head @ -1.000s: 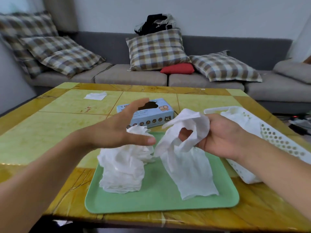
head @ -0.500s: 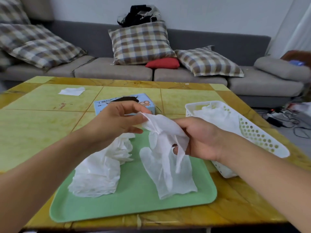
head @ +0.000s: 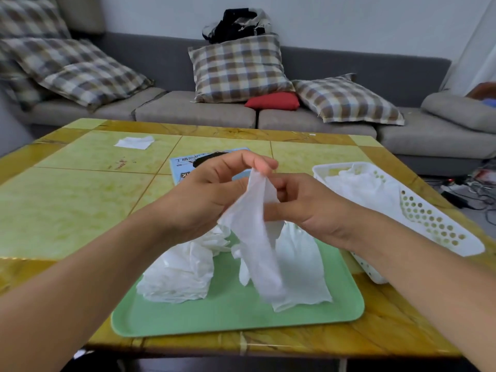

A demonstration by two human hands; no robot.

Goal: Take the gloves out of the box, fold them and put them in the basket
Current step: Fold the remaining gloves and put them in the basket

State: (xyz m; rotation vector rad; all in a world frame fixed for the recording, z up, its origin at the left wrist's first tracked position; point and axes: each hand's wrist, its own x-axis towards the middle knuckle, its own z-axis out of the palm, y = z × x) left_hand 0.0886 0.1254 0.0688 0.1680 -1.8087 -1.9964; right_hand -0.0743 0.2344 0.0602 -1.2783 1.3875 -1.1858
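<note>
Sofa sitting behind yellow counter (head: 80, 183) | left hand (head: 206, 194) and right hand (head: 308, 208) both pinching a white glove (head: 257, 237) over green tray (head: 228, 315) | basket (head: 440, 229) lying at 3 o'clock

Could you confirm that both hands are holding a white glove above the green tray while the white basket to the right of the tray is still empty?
Not quite: the basket is not empty. The head view shows white gloves already lying in it. The rest holds: the left hand and right hand hold a white glove above the green tray, with the basket to its right.
</note>
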